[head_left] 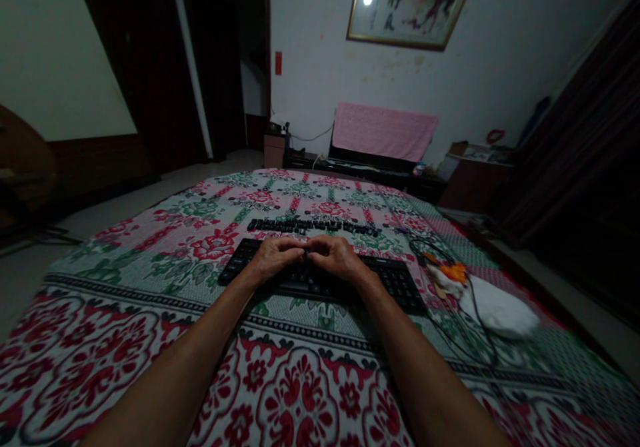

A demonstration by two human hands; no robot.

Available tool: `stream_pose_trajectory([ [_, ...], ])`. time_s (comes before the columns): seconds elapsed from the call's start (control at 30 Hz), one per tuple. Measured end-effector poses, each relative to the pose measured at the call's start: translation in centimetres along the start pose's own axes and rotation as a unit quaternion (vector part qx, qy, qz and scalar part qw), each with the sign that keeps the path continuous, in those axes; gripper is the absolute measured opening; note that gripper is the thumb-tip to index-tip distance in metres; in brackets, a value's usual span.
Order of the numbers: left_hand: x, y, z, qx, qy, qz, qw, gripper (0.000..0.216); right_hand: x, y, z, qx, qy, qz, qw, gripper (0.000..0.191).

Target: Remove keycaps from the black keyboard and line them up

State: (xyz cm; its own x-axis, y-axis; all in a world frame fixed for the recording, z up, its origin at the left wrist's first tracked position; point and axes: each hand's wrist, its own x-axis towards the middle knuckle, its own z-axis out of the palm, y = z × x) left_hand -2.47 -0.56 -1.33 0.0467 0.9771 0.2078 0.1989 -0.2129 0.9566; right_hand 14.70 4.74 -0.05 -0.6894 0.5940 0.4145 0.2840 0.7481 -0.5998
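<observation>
A black keyboard [400, 286] lies on the patterned bedspread in front of me. Over its middle, my left hand [277, 255] and my right hand [333, 255] meet with thumbs and fingers curled in a pinch. Between the fingertips there is a small dark spot, too dim to name. My hands and wrists cover the central keys. Just beyond the keyboard runs a line of loose black keycaps [315, 226], spread on the cloth.
Right of the keyboard are a dark cable [477, 310], an orange item [454, 272] and a white cloth-like bundle [503, 307]. The red and green bedspread [300, 394] covers the bed. Past its far edge, a pink cloth [384, 130] hangs over a low black stand.
</observation>
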Motion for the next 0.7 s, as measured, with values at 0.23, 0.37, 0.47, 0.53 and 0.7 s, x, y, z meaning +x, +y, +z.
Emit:
stream_pose_trajectory([
  [0.23, 0.17, -0.26, 0.04, -0.014, -0.021, 0.02, 0.999, 0.029, 0.06, -0.13, 0.19, -0.029, -0.011, -0.023, 0.999, 0.023],
  [0.37, 0.17, -0.15, -0.01, -0.023, -0.019, 0.017, 0.999, 0.034, 0.09, 0.1, 0.65, 0.015, 0.015, -0.009, 1.0, 0.026],
  [0.47, 0.13, -0.03, -0.05, -0.015, 0.008, 0.005, 1.0, 0.032, 0.09, 0.12, 0.83, 0.014, 0.017, 0.006, 1.0, 0.025],
  [0.53, 0.12, 0.01, -0.01, -0.018, 0.02, -0.012, 1.0, 0.029, 0.09, 0.06, 0.82, -0.003, 0.021, 0.002, 1.0, 0.021],
  [0.7, 0.09, 0.08, 0.11, -0.031, 0.026, -0.034, 0.999, 0.028, 0.09, 0.0, 0.67, -0.034, 0.037, -0.029, 0.998, 0.022],
])
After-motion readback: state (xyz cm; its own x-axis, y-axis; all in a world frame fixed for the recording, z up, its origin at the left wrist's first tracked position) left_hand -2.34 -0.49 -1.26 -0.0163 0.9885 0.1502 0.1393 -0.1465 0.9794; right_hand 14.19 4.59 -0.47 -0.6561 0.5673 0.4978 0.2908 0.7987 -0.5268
